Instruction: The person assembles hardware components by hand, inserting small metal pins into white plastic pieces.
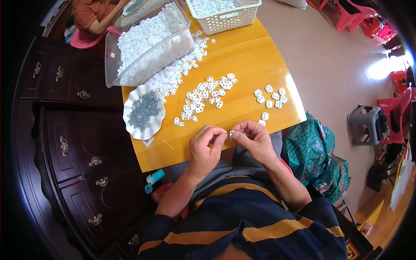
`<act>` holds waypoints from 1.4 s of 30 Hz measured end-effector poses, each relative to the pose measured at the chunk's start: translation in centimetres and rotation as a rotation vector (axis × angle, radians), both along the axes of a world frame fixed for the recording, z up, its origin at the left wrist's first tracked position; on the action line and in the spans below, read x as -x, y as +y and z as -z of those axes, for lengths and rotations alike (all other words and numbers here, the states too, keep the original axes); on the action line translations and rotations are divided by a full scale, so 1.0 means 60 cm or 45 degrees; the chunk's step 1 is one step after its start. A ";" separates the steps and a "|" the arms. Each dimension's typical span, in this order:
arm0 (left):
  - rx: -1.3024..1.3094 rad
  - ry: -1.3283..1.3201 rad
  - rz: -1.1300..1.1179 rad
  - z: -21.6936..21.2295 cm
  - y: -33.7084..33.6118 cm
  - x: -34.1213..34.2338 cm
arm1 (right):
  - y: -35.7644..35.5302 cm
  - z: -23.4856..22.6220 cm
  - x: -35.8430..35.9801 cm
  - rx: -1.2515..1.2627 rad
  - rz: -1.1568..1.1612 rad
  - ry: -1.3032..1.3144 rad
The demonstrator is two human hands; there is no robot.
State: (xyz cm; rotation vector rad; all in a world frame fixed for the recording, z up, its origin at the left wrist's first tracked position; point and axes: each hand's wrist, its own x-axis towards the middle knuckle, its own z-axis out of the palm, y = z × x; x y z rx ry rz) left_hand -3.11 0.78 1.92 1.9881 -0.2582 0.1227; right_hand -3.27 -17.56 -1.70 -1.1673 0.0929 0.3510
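Close together over the table's near edge, both my hands work at a small white plastic piece (232, 134). My right hand (258, 145) pinches this piece between thumb and fingertips. My left hand (205, 148) is closed in a pinch beside it; a tiny thin thing seems to show at its fingertips, too small to name. Beyond my hands lies a loose heap of white two-holed plastic pieces (200, 96). To the left, a wavy-rimmed white plate (131, 128) holds many small grey pin-like parts (145, 111). Several white pieces (269, 104) lie apart on the right.
A clear plastic bin (113, 65) of white pieces stands at the far left, with more spilled beside it. Behind is a white perforated basket (229, 22). Dark drawers (78, 151) flank the yellow table (242, 56). Green bags (310, 147) sit at right. Another person (93, 17) sits far left.
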 end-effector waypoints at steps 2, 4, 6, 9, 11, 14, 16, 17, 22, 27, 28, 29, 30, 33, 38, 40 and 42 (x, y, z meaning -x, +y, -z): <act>-0.001 -0.006 -0.006 0.000 -0.001 -0.001 | -0.001 0.000 0.000 -0.001 -0.004 0.003; -0.029 -0.001 0.008 -0.002 -0.002 -0.002 | -0.001 0.001 0.000 0.005 -0.005 -0.010; -0.029 0.003 0.012 -0.001 -0.003 -0.001 | -0.001 0.000 0.001 0.009 -0.006 -0.012; -0.036 0.006 0.011 -0.001 -0.004 -0.001 | 0.001 0.006 0.002 0.006 0.005 -0.022; -0.040 0.004 0.005 -0.002 -0.005 -0.001 | 0.003 0.009 0.003 0.001 0.014 -0.032; -0.034 0.004 0.002 0.001 -0.006 -0.002 | 0.003 0.011 0.003 0.006 0.027 -0.041; 0.050 0.060 -0.002 0.008 -0.004 -0.002 | 0.002 0.008 0.002 -0.008 0.038 -0.034; 0.051 0.061 -0.001 0.013 -0.003 -0.002 | 0.001 0.008 0.001 -0.007 0.039 -0.033; 0.157 0.130 -0.006 0.018 -0.003 -0.001 | -0.001 0.007 0.001 -0.007 0.030 -0.017; 0.134 0.132 0.003 0.019 -0.002 0.000 | 0.001 0.007 0.003 -0.006 0.038 -0.021; 0.130 0.120 0.000 0.019 -0.002 -0.001 | 0.002 0.008 0.003 -0.002 0.038 -0.022; 0.130 0.120 0.000 0.018 -0.003 -0.001 | 0.002 0.009 0.003 -0.002 0.038 -0.022; 0.101 0.108 0.001 0.015 -0.004 -0.002 | 0.003 0.010 0.004 0.011 0.048 -0.027; 0.075 0.107 -0.002 0.013 -0.007 -0.002 | 0.007 0.017 0.007 0.050 0.071 -0.066; 0.107 0.170 -0.018 0.023 -0.006 0.002 | 0.008 0.021 0.008 0.100 0.082 -0.107; 0.158 0.198 -0.010 0.030 -0.002 0.002 | 0.007 0.017 0.007 0.073 0.064 -0.090; 0.244 0.248 0.018 0.031 -0.001 -0.001 | 0.004 0.013 0.003 0.017 0.067 -0.064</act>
